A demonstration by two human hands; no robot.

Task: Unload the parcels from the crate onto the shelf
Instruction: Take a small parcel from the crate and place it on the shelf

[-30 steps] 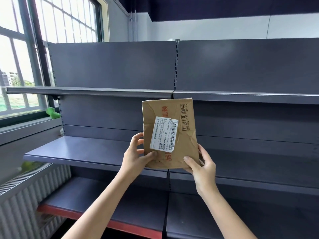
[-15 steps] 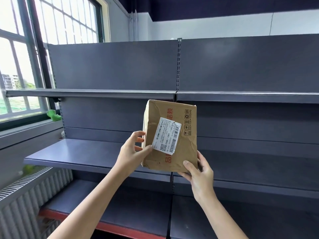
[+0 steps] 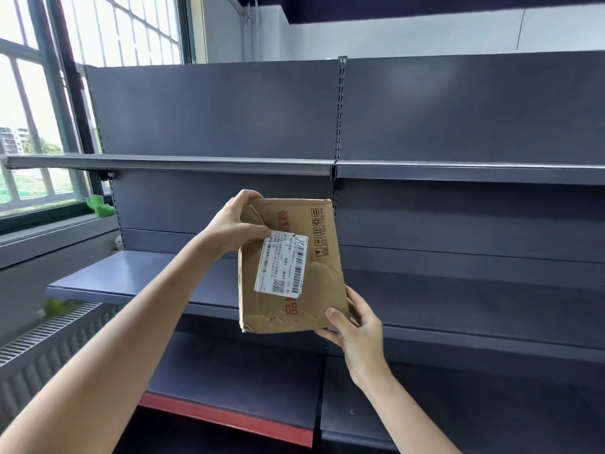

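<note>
Since half a second ago the left hand (image 3: 235,224) has climbed from the parcel's (image 3: 291,267) left edge to its upper left corner, and the parcel has tipped so its top leans left. The left fingers (image 3: 244,198) curl over that top corner while the thumb presses the front face beside the white shipping label (image 3: 281,263), so this hand is grasping the parcel. The right hand (image 3: 352,322) cups the lower right corner, thumb flat on the front and the other fingers wrapped behind, likewise grasping it. The parcel is a creased brown cardboard box with red print and black handling symbols, held upright in the air in front of the middle shelf board (image 3: 147,276), not resting on anything. The dark grey shelf unit (image 3: 458,109) fills the view, with an upper board (image 3: 196,163) above the parcel and a lower board (image 3: 235,381) edged in red below. To the left stand a window (image 3: 29,109), a green item (image 3: 98,206) on its sill and a ribbed radiator (image 3: 42,358).
</note>
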